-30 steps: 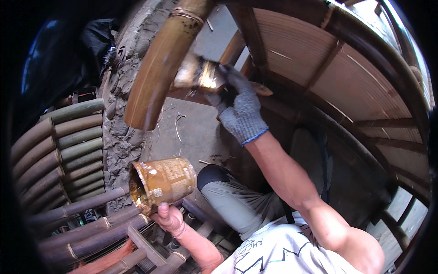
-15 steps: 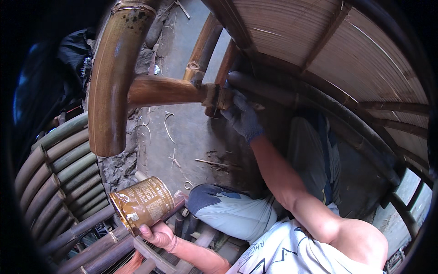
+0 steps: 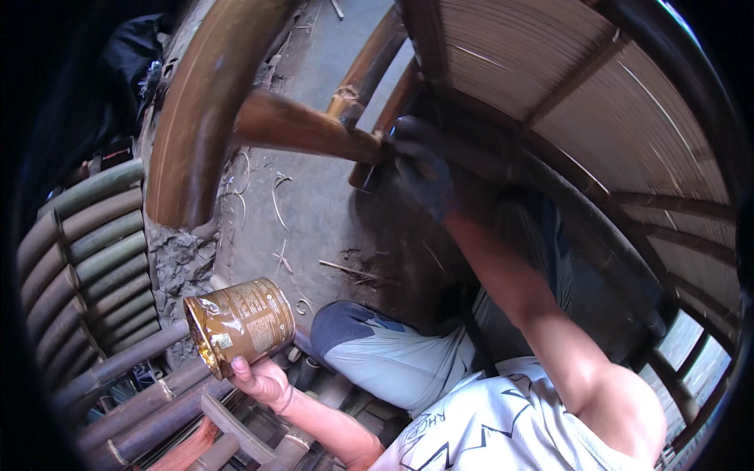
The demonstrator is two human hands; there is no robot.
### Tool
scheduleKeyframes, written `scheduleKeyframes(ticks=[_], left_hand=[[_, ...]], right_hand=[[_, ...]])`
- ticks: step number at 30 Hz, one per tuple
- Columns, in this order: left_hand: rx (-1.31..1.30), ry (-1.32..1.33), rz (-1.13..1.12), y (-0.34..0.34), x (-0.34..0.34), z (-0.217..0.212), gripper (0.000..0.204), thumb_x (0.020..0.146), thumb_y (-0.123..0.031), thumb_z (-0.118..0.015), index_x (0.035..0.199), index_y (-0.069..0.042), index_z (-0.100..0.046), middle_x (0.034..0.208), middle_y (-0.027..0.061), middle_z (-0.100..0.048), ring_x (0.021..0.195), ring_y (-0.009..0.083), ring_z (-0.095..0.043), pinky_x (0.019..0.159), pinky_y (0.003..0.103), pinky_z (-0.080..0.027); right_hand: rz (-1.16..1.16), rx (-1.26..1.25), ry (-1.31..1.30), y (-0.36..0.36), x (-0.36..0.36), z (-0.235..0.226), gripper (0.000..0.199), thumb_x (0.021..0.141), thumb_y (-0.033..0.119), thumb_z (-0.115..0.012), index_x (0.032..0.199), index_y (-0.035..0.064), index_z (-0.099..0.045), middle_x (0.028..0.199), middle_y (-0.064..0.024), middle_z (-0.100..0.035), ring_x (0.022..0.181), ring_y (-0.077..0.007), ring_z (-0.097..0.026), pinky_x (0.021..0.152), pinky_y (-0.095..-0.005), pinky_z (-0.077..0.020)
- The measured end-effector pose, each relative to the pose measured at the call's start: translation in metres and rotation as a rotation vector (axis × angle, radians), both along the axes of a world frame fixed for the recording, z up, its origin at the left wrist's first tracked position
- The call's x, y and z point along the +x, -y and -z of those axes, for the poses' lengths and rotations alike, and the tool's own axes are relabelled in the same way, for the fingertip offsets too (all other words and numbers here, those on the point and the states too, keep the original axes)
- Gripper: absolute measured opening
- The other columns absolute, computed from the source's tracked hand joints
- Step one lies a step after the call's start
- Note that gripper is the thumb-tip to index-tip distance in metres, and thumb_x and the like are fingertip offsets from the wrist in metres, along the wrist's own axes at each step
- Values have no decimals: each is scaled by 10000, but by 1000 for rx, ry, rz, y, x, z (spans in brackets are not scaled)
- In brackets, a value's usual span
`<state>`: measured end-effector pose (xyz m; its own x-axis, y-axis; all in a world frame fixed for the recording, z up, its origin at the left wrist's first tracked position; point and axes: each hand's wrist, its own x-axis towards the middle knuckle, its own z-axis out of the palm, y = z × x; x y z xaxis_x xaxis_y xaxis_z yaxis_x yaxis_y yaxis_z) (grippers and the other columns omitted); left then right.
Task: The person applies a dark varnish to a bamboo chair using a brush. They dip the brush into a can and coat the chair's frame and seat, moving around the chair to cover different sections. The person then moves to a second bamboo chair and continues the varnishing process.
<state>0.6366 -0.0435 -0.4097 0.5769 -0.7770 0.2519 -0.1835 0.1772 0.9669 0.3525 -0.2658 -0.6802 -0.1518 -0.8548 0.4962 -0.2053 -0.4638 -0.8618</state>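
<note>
Left hand point(image 3: 265, 383) holds 1 brown can point(image 3: 255, 318) from below, thumb against its side, other fingers hidden, mouth tipped left likely for easy access; gloved right hand point(image 3: 424, 177) at right end of bamboo crossbar point(image 3: 302, 127), too blurred to tell finger opening or grip.

Brown can point(image 3: 250, 315): pale fine print point(image 3: 272, 320), too small to read; square code point(image 3: 225, 341). White shirt point(image 3: 510, 428): dark capital letters point(image 3: 424, 439).

You have grey floor point(image 3: 310, 220) at centre, a rough stony ledge point(image 3: 182, 257) beside it, bamboo poles point(image 3: 110, 245) at left, dark sheeting point(image 3: 129, 59) upper left.
</note>
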Motion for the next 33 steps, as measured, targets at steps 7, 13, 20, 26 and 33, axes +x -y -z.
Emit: scheduleKeyframes(ticks=[7,13,20,26,33], left_hand=[[-19,-15,-78,-16,8,1,761,805,-392,-789,1391,-6,-495,1363,95,-560,1246,246,-539,1079,437,-407],[-29,26,-124,-32,26,11,738,814,-351,-777,1394,-6,-480,1331,120,-565,1188,263,-578,967,437,-519],[-34,-21,-97,-19,21,12,755,799,-315,-789,1392,27,-470,1347,129,-553,1233,265,-538,1074,432,-410],[-50,-45,-109,-14,7,2,808,756,-311,-818,1396,32,-463,1363,128,-540,1240,263,-531,1085,423,-399],[-37,-7,-80,-13,5,-4,737,797,-314,-787,1383,19,-488,1359,126,-548,1210,258,-558,1042,428,-446]], right_hand=[[-300,-199,-965,-32,9,-82,287,851,183,-675,1127,105,-680,1239,-96,-634,1089,-260,-614,950,-391,-511],[-337,-438,-942,-2,0,-127,304,841,235,-655,1116,109,-690,1142,-64,-670,934,-231,-645,788,-366,-554],[-363,-425,-950,1,-26,-290,437,853,223,-724,1284,241,-657,1298,-86,-630,1139,-327,-627,902,-442,-546],[-112,-568,-666,-19,-40,-295,318,839,186,-748,1155,163,-720,1135,-60,-689,977,-324,-674,818,-412,-563],[-317,309,1153,-23,5,-252,362,974,116,-602,1325,53,-539,1202,-129,-612,1034,-252,-662,793,-382,-640]])
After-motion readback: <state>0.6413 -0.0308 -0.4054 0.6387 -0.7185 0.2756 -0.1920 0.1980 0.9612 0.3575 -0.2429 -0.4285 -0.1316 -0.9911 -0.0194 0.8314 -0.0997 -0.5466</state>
